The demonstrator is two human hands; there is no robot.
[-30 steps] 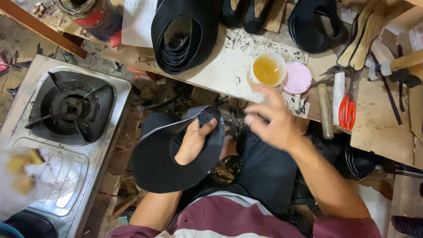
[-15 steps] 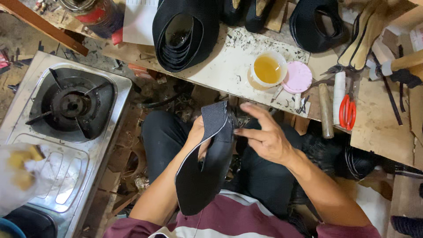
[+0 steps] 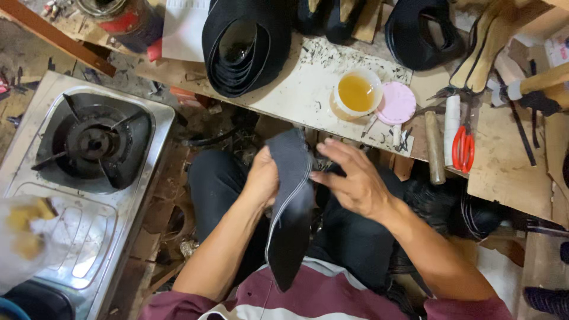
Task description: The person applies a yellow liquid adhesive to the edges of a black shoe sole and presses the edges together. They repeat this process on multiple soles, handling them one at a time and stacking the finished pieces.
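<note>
Since the earlier frame, both hands have turned the dark piece of material more upright over the lap. Left hand grips its upper edge from behind; right hand lies against its front, fingers spread loosely, holding nothing closed. Shaping or folding seems under way, calling for steady pressing along the pale edge. On the bench, a white cup holds yellow liquid beside a pink lid.

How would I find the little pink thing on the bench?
Look at the pale workbench above the person's hands. Find the white cup of yellow liquid near its middle; the pink lid lies flat just right of it, seemingly touching. It is the only round pink thing there; the scissors farther right are red.
</note>
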